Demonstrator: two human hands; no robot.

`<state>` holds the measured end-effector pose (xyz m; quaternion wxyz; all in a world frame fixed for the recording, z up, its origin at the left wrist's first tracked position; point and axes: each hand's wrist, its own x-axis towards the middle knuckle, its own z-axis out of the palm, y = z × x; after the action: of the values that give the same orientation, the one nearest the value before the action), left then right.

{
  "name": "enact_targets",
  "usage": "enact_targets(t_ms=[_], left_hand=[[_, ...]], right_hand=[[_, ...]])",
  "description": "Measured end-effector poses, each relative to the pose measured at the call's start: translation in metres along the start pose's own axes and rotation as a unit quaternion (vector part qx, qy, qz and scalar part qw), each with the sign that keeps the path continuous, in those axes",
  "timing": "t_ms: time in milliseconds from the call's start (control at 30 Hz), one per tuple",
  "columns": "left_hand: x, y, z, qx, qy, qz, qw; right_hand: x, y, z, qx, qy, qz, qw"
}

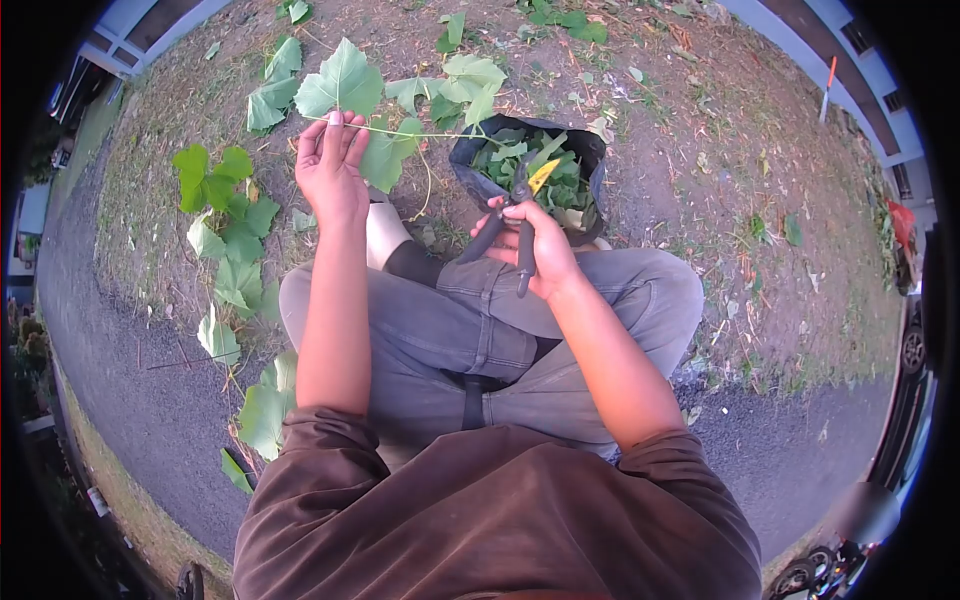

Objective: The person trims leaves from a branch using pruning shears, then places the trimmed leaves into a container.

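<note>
My left hand (335,170) pinches a thin green vine (430,134) that runs right toward the bag, with a broad leaf (342,80) standing just above my fingers. Pruning shears (522,205) with dark handles and a yellow blade rest in my right hand (545,245), their handles spread and the blades pointing up. Behind them a dark bag (475,150) stands with its mouth open, holding cut green leaves (565,175).
A leafy vine (240,245) trails over the ground left of my crossed legs (420,320). More leaves (575,25) lie on the dirt ahead. Parked vehicles, walls and an orange-topped stick (829,85) stand at the edges.
</note>
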<state>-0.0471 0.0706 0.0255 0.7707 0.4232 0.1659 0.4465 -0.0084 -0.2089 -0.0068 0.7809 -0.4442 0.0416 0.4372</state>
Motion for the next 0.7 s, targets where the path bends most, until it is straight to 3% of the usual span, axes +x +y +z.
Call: enact_targets(t_ms=[333, 500, 700], left_hand=[[0.005, -0.004, -0.004, -0.071, 0.013, -0.03, 0.997], [0.001, 0.001, -0.001, -0.045, 0.001, -0.016, 0.999], [-0.008, 0.0, 0.006, -0.012, -0.037, -0.039, 0.998]], right_hand=[[0.003, 0.009, 0.002, -0.036, -0.044, 0.051, 0.997], [0.0, 0.012, 0.006, -0.011, -0.061, 0.057, 0.996], [-0.002, 0.006, 0.007, 0.02, -0.08, -0.018, 0.996]])
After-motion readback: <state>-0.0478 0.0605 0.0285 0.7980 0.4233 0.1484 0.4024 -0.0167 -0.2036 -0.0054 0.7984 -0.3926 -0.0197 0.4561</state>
